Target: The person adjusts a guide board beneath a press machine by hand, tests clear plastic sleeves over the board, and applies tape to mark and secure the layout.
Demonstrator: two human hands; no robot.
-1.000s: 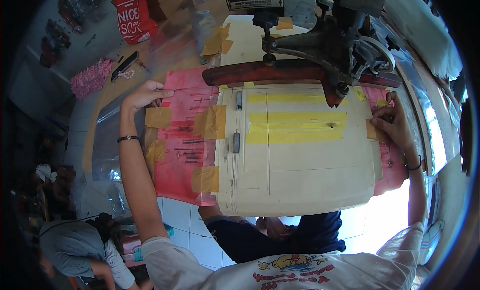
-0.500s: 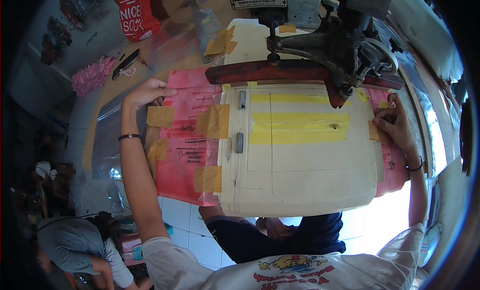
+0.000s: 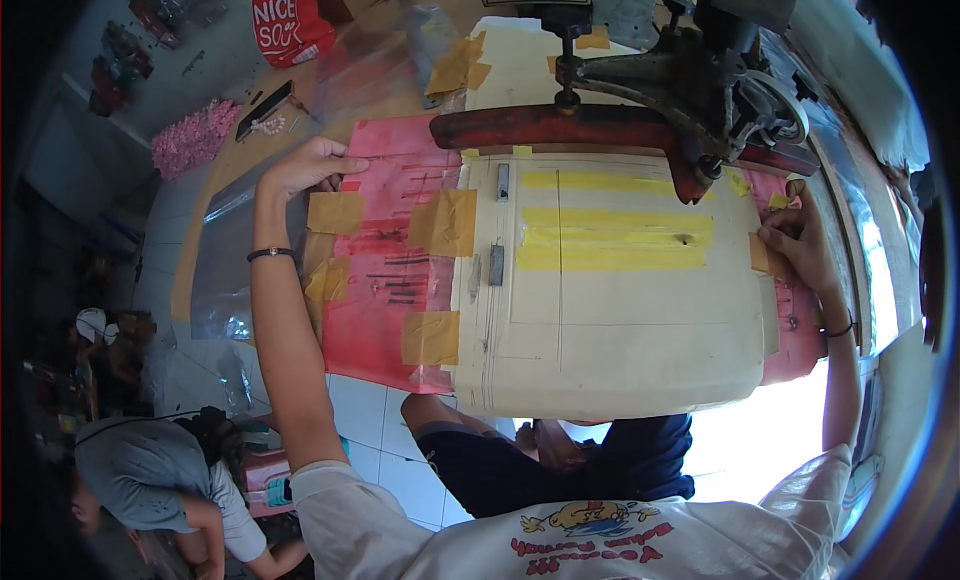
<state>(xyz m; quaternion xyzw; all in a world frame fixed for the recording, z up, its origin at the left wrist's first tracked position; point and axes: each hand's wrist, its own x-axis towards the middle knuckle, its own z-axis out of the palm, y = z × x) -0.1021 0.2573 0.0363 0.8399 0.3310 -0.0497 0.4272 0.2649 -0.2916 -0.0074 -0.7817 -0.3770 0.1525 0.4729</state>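
Observation:
A cream board (image 3: pixel 640 350) with pencil lines and yellow tape strips (image 3: pixel 615 240) lies in front of me. Red film (image 3: pixel 385 320) is taped to its left side with brown tape (image 3: pixel 430 338), and more red film (image 3: pixel 795 330) shows at the right. My left hand (image 3: pixel 315 167) pinches the upper left edge of the film between thumb and fingers. At the right edge, my right hand (image 3: pixel 800 238) grips the board's side by a piece of brown tape. Two small grey metal bars (image 3: pixel 497 265) sit on the board's left part. A long dark red bar (image 3: pixel 560 127) spans the board's far edge.
Above the board stands a machine arm (image 3: pixel 650 80) with a wheel. A phone (image 3: pixel 265 110), pink material (image 3: pixel 195 138) and a red bag (image 3: pixel 287 25) are at the far left. Clear plastic sheet (image 3: pixel 240 250) hangs beside my left arm. Another person (image 3: pixel 150 480) bends at the lower left.
The whole scene has shifted slightly right and up in view, machine and background included. Both hands keep their holds at the two sides.

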